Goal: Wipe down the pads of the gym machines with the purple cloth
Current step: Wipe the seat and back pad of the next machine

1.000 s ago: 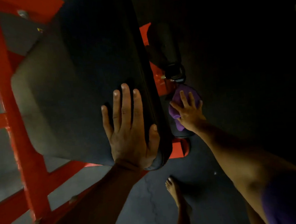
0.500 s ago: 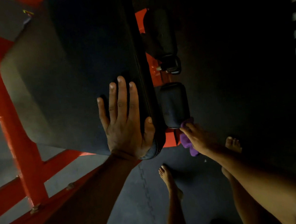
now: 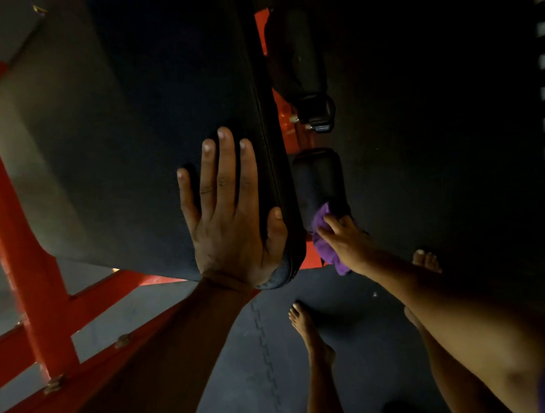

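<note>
Much of the scene at 1 to 3 o'clock is lost in darkness, and the top of the large black pad (image 3: 136, 125) is cut off by the frame edge. Three pads can be counted: the large one, a small roller pad (image 3: 319, 177) just right of centre, and a second, dimmer roller pad (image 3: 295, 50) at 12 o'clock whose outline is hard to make out. The left hand (image 3: 230, 222) lies flat on the large pad, fingers straight and spread — holding nothing. The right hand (image 3: 348, 243) grips the purple cloth (image 3: 327, 251), pressing it against the lower end of the small roller pad; its fingers partly hide the cloth. Orange frame bars (image 3: 23, 256) run from 9 to 7 o'clock. Two bare feet show on the dark floor mat (image 3: 259, 352) — one (image 3: 309, 329) at 6 o'clock, one (image 3: 426, 261) at 4 o'clock, partly behind the right forearm.
</note>
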### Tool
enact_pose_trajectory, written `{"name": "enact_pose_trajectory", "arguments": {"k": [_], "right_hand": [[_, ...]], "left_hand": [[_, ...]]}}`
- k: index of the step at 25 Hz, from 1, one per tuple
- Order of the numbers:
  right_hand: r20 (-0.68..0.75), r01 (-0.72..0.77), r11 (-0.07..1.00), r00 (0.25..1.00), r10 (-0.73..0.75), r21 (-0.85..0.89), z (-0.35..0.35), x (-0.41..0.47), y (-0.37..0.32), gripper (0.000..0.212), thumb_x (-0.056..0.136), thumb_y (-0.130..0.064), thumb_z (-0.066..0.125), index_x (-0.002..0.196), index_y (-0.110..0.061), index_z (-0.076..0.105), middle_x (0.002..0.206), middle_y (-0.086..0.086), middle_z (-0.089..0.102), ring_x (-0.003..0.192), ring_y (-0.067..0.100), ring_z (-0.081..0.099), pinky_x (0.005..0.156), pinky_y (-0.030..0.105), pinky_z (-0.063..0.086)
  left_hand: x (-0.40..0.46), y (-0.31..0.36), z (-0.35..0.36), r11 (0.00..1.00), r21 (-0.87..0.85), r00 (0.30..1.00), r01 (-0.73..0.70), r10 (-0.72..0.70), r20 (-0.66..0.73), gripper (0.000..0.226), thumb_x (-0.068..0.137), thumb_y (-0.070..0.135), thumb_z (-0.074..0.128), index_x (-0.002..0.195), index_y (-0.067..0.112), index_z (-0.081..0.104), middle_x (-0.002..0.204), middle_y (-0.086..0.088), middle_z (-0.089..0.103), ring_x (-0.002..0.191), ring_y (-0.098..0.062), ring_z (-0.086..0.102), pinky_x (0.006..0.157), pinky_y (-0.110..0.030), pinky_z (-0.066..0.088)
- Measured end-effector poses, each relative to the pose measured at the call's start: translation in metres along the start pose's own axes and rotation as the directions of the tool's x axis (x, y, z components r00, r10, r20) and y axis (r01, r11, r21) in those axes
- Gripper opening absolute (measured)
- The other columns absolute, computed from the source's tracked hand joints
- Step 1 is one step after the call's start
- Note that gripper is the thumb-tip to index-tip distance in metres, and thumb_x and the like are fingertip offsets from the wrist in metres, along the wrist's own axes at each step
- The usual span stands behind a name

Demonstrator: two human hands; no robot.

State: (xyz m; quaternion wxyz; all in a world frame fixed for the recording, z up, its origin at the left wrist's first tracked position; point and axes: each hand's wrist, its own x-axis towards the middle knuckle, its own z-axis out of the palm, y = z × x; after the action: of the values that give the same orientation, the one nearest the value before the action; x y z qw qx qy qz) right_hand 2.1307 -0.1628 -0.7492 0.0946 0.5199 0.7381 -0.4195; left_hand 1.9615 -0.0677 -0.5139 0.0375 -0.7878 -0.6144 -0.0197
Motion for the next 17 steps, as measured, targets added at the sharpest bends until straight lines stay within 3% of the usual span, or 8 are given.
{"name": "enact_pose_trajectory", "arguments": {"k": [3,6,9,11,15,17], "right_hand": [[0.078,0.132,0.986,0.989,-0.124,-0.099,-0.022,0.0,-0.007,0.085,0.075,-0.019,0.085,0.149,-0.019,0.043,0.153,0.01,0.033,0.128,0.037,0.046,0.094,0.048,0.055],[0.028,0.284,0.914,0.957,-0.288,-0.289,-0.057,0.047,-0.015,0.095,0.077,-0.025,0.082,0.156,-0.021,0.029,0.164,0.007,0.017,0.136,0.036,0.034,0.097,0.046,0.053],[0.2,0.333,0.818,0.942,-0.269,-0.469,-0.066,0.083,-0.019,0.083,0.081,-0.033,0.077,0.152,-0.018,0.036,0.166,0.008,0.016,0.138,0.038,0.033,0.094,0.046,0.054],[0.195,0.325,0.767,0.946,-0.26,-0.554,-0.057,0.078,-0.008,0.074,0.088,-0.031,0.069,0.152,-0.013,0.036,0.166,0.011,0.016,0.135,0.038,0.035,0.093,0.046,0.054],[0.139,0.293,0.764,0.955,-0.262,-0.575,-0.049,0.043,0.033,0.096,0.088,-0.022,0.07,0.161,-0.013,0.008,0.169,0.011,-0.003,0.126,0.036,0.04,0.101,0.044,0.051],[0.127,0.247,0.793,0.969,-0.213,-0.557,-0.055,0.031,0.053,0.107,0.085,-0.026,0.076,0.161,-0.017,0.002,0.169,0.008,-0.007,0.123,0.032,0.041,0.096,0.04,0.052]], "left_hand": [[-0.001,0.001,-0.002,1.0,-0.005,1.0,0.012,-0.012,0.006,0.075,0.097,0.047,0.028,0.161,0.007,0.026,0.167,-0.02,0.026,0.157,-0.035,0.021,0.121,-0.067,0.02],[-0.001,0.0,0.0,1.0,-0.007,1.0,0.008,-0.008,-0.01,0.075,0.098,0.048,0.027,0.16,0.007,0.027,0.167,-0.019,0.027,0.157,-0.034,0.021,0.121,-0.066,0.02],[-0.001,0.001,0.0,1.0,0.001,1.0,0.01,-0.01,-0.02,0.075,0.097,0.047,0.028,0.16,0.007,0.027,0.167,-0.019,0.027,0.157,-0.034,0.022,0.121,-0.065,0.02],[-0.001,0.002,0.001,1.0,-0.003,1.0,-0.005,0.005,-0.028,0.076,0.097,0.047,0.028,0.16,0.006,0.028,0.166,-0.019,0.028,0.156,-0.034,0.022,0.121,-0.065,0.02],[-0.002,-0.002,0.002,1.0,-0.002,0.999,-0.004,0.004,-0.035,0.075,0.097,0.047,0.029,0.159,0.005,0.031,0.166,-0.019,0.028,0.156,-0.035,0.024,0.121,-0.065,0.02],[-0.003,-0.001,0.001,1.0,0.002,0.999,-0.006,0.006,-0.034,0.075,0.098,0.047,0.028,0.159,0.005,0.031,0.166,-0.019,0.028,0.156,-0.035,0.023,0.122,-0.066,0.02]]}}
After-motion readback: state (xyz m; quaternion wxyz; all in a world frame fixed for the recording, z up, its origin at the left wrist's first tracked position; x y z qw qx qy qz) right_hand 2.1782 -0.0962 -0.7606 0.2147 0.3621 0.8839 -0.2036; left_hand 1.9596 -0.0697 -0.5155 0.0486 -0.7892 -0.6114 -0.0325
